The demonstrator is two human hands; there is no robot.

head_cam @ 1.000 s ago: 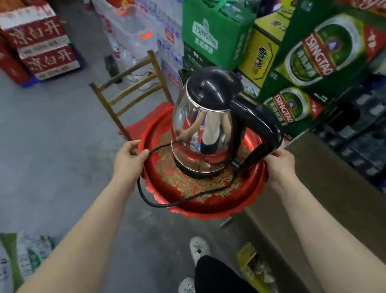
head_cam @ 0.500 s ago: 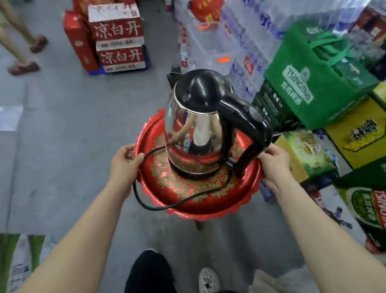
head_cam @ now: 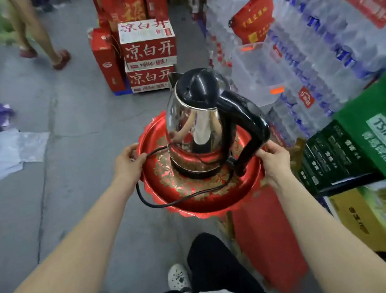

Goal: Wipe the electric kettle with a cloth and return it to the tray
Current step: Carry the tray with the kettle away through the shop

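A shiny steel electric kettle (head_cam: 194, 124) with a black lid and black handle stands upright on a round red tray (head_cam: 208, 202) with gold patterns. Its black cord (head_cam: 145, 198) loops over the tray's left rim. My left hand (head_cam: 127, 163) grips the tray's left edge, and my right hand (head_cam: 275, 160) grips its right edge beside the kettle handle. The tray is held in the air above the floor. No cloth is in view.
Red and white cartons (head_cam: 149, 54) are stacked ahead on the grey floor. Shrink-wrapped water bottle packs (head_cam: 320, 45) tower on the right, with green beer bags and boxes (head_cam: 381, 147) below them. A person's legs (head_cam: 37, 38) stand at the far left. Papers (head_cam: 10, 151) lie on the floor.
I have turned left while carrying the tray. The wooden chair and beer boxes have left the centre of view, and the red cartons now stand ahead. Both hands keep their hold.
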